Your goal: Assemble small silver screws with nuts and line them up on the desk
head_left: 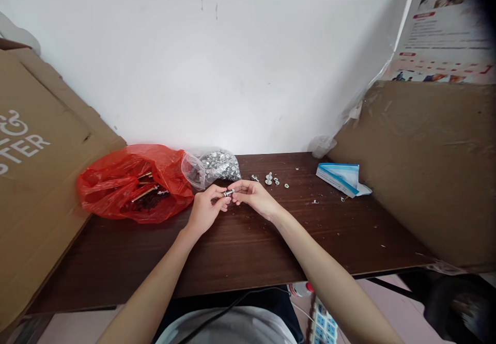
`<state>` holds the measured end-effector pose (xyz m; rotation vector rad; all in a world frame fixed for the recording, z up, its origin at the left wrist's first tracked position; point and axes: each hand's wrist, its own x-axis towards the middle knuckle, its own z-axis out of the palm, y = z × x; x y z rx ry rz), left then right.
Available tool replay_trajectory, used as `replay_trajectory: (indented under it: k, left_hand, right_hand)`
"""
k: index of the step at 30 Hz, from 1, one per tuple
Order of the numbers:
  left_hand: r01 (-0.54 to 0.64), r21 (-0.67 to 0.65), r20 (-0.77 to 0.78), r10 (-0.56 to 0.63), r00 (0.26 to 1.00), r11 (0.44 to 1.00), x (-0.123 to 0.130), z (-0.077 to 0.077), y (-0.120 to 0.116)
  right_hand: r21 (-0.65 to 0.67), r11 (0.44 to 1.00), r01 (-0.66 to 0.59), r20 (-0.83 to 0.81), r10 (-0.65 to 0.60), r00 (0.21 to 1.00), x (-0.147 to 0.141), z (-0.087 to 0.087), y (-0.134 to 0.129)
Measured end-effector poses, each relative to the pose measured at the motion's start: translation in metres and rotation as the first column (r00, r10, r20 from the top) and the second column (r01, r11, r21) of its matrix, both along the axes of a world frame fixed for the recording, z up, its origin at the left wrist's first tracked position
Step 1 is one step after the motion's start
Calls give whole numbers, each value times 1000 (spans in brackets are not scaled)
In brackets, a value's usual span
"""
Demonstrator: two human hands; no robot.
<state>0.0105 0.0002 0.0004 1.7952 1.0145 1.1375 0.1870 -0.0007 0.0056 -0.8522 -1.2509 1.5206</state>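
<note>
- Nearest, past the front edge of the dark brown wood-grain tabletop (248, 261), there's a blue-and-white power strip (324, 328) down below.
- Mid-table, left hand (203, 214) and right hand (259, 199) meet, fingertips of both pinched on a small shiny silver cylindrical metal piece (228, 193), held up off the wood.
- Left end is hogged by a crinkly, see-through red plastic bag (104, 184), mouth open, gold-coloured rods (140, 195) inside.
- Smooth tan cardboard box (42, 153) walls off the left edge, scuffed brown cardboard (426, 168) the right.
- Just beyond the right hand: loose silver bolt-like pieces (268, 179) and little metal rings (277, 182).
- Folded blue-and-white packet (338, 177) sits near the right edge.
- Back edge: clear plastic bag (221, 165) bulging with silvery hardware, its crumpled neck against the red one, and a translucent plastic cup (323, 146) by the far right corner.
- White wall (217, 75) behind, smooth with a few dark marks.
</note>
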Motion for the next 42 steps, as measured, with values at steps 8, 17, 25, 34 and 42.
replay_trajectory:
  k: [8,17,25,34,42]
  left_hand:
    - [36,-1,-16,-36,999,999,1,-2,1]
    - [13,17,-93,-11,996,1000,1,-5,3]
    - [-34,-11,-108,32,994,999,1,0,2]
    - [-14,62,-167,24,986,998,-1,0,0]
    - [-21,131,-240,52,969,991,-1,1,-2]
  right_hand:
    - [72,996,55,33,-57,998,-3,-4,3]
    - [454,881,135,342,-311,887,-6,-2,-1]
    - [644,764,-53,450,-321,833,-9,5,-11]
    - [590,806,50,349,-310,884,-13,1,-11]
    - [315,944,101,369,-220,903,-7,-6,-3]
